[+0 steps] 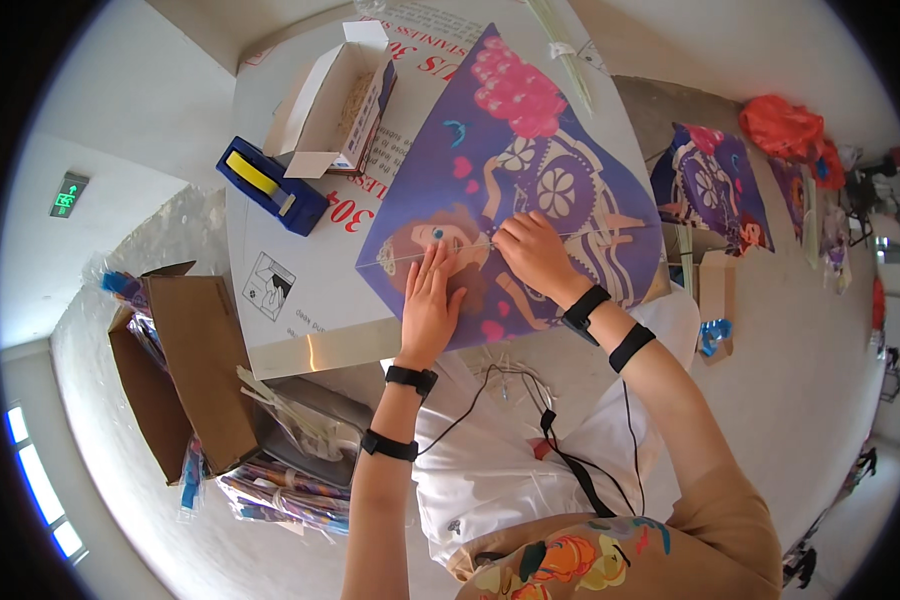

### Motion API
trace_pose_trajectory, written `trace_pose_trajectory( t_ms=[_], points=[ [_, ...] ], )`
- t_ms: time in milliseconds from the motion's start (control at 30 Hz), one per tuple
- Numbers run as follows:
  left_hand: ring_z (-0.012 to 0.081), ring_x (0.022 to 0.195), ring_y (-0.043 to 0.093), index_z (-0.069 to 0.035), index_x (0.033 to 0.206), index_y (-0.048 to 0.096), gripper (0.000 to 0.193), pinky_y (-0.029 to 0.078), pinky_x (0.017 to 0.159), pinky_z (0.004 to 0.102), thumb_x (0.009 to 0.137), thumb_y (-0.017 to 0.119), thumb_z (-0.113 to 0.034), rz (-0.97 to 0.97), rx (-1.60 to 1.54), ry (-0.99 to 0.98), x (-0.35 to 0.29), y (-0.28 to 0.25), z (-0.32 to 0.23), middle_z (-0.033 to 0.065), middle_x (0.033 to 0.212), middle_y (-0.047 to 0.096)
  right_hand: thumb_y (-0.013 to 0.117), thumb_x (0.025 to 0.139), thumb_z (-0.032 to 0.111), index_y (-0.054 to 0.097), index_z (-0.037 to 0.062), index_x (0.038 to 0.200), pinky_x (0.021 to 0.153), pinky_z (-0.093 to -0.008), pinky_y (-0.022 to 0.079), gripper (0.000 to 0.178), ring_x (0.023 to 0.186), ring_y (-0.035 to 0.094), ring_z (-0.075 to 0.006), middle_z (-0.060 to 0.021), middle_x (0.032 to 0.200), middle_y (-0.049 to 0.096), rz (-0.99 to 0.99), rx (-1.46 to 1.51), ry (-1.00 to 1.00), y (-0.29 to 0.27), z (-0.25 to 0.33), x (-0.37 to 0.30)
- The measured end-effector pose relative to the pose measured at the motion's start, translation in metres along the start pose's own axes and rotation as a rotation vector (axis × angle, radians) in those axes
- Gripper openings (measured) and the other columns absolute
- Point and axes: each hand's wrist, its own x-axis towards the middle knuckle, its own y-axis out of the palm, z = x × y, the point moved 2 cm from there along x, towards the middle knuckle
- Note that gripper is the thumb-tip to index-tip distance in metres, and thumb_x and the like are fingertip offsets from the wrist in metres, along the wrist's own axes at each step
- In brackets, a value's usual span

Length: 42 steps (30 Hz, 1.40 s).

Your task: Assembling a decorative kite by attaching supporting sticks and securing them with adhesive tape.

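Steadying a purple, diamond-shaped, cartoon-printed sheet (515,190) on the white-covered tabletop (320,265), the flat left hand (428,305) should press evenly; the right hand (542,258) bunches fingertips midsheet, anything pinched hidden.

Rich purple is spread across the large kite-shaped printed sheet (425,170), crossed by one thin pale rod (388,262). Its upper part is splashed with hot-pink blobs; hearts are dotted about in pink, and the figure's purple dress is patterned with white petalled flowers. Over on the pale grey bench (345,310), printed in red and black, vivid yellow is framed by navy on the chunky plastic tape dispenser (295,208). White is shown by the open rectangular carton (315,105). Down below, the tan short-sleeved shirt (720,530) is decorated with orange, yellow and green blooms, set off by plain white trousers (490,470).
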Motion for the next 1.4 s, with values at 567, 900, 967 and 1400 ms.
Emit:
trace_pose_trajectory(
  t_ms=[567, 900, 967, 1400],
  points=[
    [0.0269, 0.139, 0.033, -0.006, 0.130, 0.048, 0.045, 0.026, 0.113, 0.0431, 0.088, 0.061, -0.014, -0.006, -0.033, -0.002, 0.001, 0.001, 0.001, 0.0106, 0.148, 0.040, 0.061, 0.074, 0.007, 0.058, 0.0082, 0.078, 0.078, -0.0340, 0.040, 0.005, 0.080, 0.053, -0.0209, -0.0032, 0.078, 0.052, -0.028, -0.028, 0.010, -0.001, 0.012, 0.007],
    [0.0265, 0.141, 0.029, -0.007, 0.142, 0.037, 0.056, 0.022, 0.115, 0.0441, 0.090, 0.058, -0.015, 0.032, 0.051, 0.028, 0.001, 0.000, 0.000, 0.0105, 0.149, 0.037, 0.060, 0.079, 0.001, 0.056, 0.0060, 0.089, 0.070, -0.0394, 0.045, 0.011, 0.081, 0.057, -0.0284, -0.0075, 0.086, 0.054, -0.032, 0.120, 0.320, -0.017, -0.010, -0.034],
    [0.0264, 0.141, 0.029, -0.007, 0.143, 0.037, 0.057, 0.022, 0.115, 0.0441, 0.090, 0.058, -0.015, 0.042, 0.058, 0.034, 0.001, 0.000, -0.002, 0.0104, 0.150, 0.037, 0.057, 0.078, -0.003, 0.055, 0.0060, 0.088, 0.065, -0.0415, 0.046, 0.014, 0.078, 0.057, -0.0309, -0.0091, 0.085, 0.053, -0.053, 0.176, 0.386, -0.020, -0.015, -0.042],
    [0.0268, 0.141, 0.029, -0.005, 0.146, 0.031, 0.066, 0.023, 0.115, 0.0452, 0.088, 0.060, -0.019, 0.158, 0.331, 0.073, 0.006, -0.001, -0.006, 0.0114, 0.151, 0.033, 0.058, 0.076, -0.006, 0.057, 0.0062, 0.093, 0.069, -0.0406, 0.048, 0.020, 0.085, 0.058, -0.0310, -0.0093, 0.090, 0.055, -0.178, 0.324, 0.527, -0.019, -0.020, -0.048]
  ],
)
